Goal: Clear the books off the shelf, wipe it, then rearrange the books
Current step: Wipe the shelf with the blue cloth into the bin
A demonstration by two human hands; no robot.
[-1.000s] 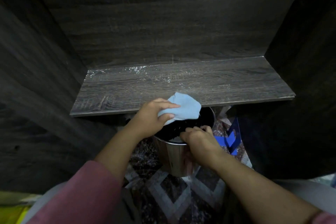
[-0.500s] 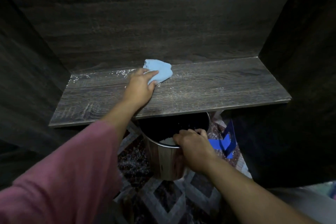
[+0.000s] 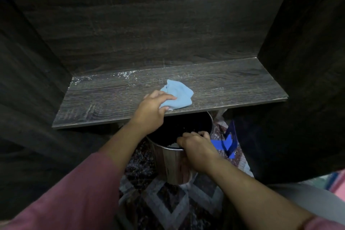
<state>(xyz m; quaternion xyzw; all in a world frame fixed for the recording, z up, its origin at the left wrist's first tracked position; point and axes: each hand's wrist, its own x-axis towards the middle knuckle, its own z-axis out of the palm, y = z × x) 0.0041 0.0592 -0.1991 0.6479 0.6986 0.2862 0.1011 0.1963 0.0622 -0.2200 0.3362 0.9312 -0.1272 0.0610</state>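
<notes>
the dark wood shelf (image 3: 224, 87) runs across an alcove of the same dark panels. the left hand (image 3: 151, 112) grips a crumpled light blue cloth (image 3: 179, 95), fingers curled round its near side and thumb laid over the top. it holds the cloth down on the board close to the front edge, about midway along. white specks (image 3: 123, 74) lie along the back left of the shelf. below the front edge stands a shiny metal bin (image 3: 173, 164) with a dark inside. the right hand (image 3: 196, 147) holds its near rim, fingers hooked over into the opening. just right of the bin a blue angular object (image 3: 228, 142) stands on the patterned rug (image 3: 168, 201). a pink sleeve (image 3: 74, 192) covers the left forearm.
</notes>
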